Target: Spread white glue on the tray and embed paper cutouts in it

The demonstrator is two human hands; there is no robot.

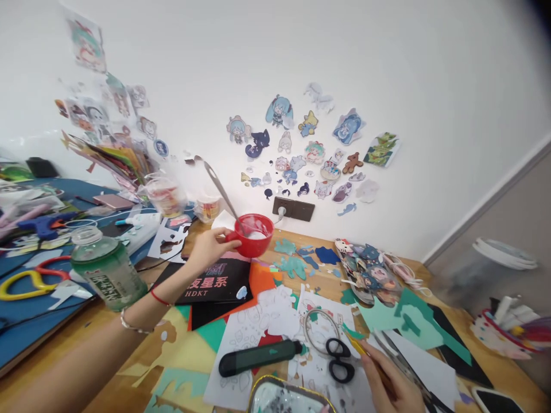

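Observation:
My left hand [210, 249] is closed on the handle of a red cup [257, 245] near the wall. White stuff lies inside the cup, and a long metal spoon [224, 194] leans out of it. Lower right, my right hand [394, 381] is closed around a slim yellow tool [357, 346]; its exact kind is unclear. A green paper scrap [352, 331] shows at the tool's tip. Beside that hand lie black-handled scissors [340, 360] and a silver ring [306, 327]. A dark green cylindrical object [260, 358] rests on printed paper to the left.
A green-labelled bottle [107, 269] stands left, near yellow-and-red scissors [28, 287]. Cut paper covers much of the wooden table. A sticker-covered case [369, 272] lies back right, and a pen basket [503, 332] stands right. A gold-rimmed container [288, 398] sits at the front.

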